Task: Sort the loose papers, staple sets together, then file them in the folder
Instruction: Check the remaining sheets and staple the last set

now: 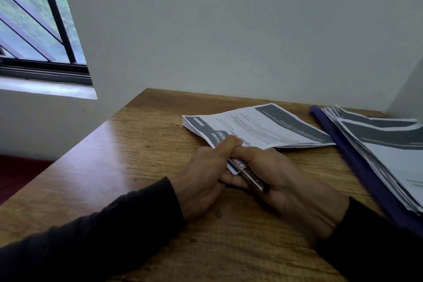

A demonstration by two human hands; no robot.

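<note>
On the wooden table (142, 158), near its middle, a set of printed papers (263, 128) is lying flat, pages slightly fanned at the far-left corner, grey header band and text reading upside down to the camera. At the near corner of that set both hands are meeting. Left hand (201, 174) is curling its fingers under the corner with the thumb pressing on top of the sheets, pinching them. Right hand (277, 176) is closing around a small dark stapler (251, 175) with a red-and-white label, thumb lying along its top, fingers wrapping underneath; the stapler's front end is sitting on the corner of the set, touching the paper. Cannot tell whether the stapler is squeezed fully down. Right of the set, just beside it, a purple folder (357, 167) is lying open on the table, running toward the near-right edge. Another stack of papers (389, 155) with the same grey bands is resting on the folder, edges fanned out, its right part cut off by the frame. Dark long sleeves (103, 231) are covering both forearms, resting on the table nearer than the set. Beyond the set a pale wall (229, 30) is backing the table. Far left of the set, a barred window (34, 18) is showing blurred greenery.
</note>
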